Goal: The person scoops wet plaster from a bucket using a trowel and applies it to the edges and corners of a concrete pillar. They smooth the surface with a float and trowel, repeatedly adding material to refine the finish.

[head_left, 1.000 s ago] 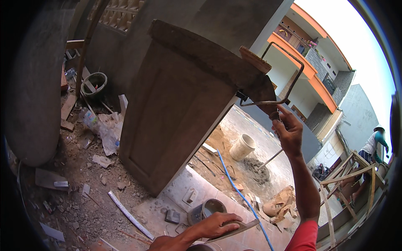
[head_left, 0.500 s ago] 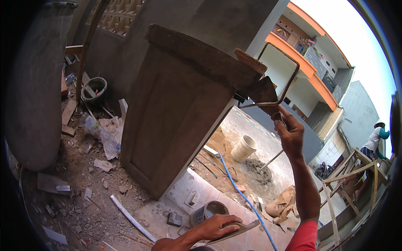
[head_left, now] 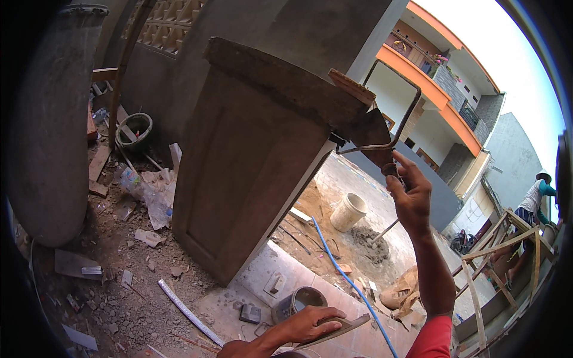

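My right hand (head_left: 412,194) is raised and closed round the handle of a trowel. The trowel's dark blade (head_left: 371,130) touches the upper right corner of a grey plastered pillar (head_left: 256,149) with a recessed panel. A bent metal rod clamp (head_left: 413,107) passes by the blade, and a reddish-brown strip (head_left: 352,86) sits on the corner above it. Low in front, my left hand (head_left: 313,325) is closed on a flat plastering float (head_left: 352,327), its thumb over the top. Part of the float is hidden by the hand.
Near my left hand stand a bucket (head_left: 305,296) and a small grey block (head_left: 250,313). A blue hose (head_left: 343,268) crosses the tiles. Beyond lie a white bucket (head_left: 348,212) and wet mortar (head_left: 371,244). Rubble (head_left: 137,286) covers the left ground. A person (head_left: 531,200) works beside wooden framing (head_left: 501,244).
My right hand and the trowel have shifted slightly left and down, and its fingers lie a little differently on the handle. The left hand stays in place. The far person's head has turned.
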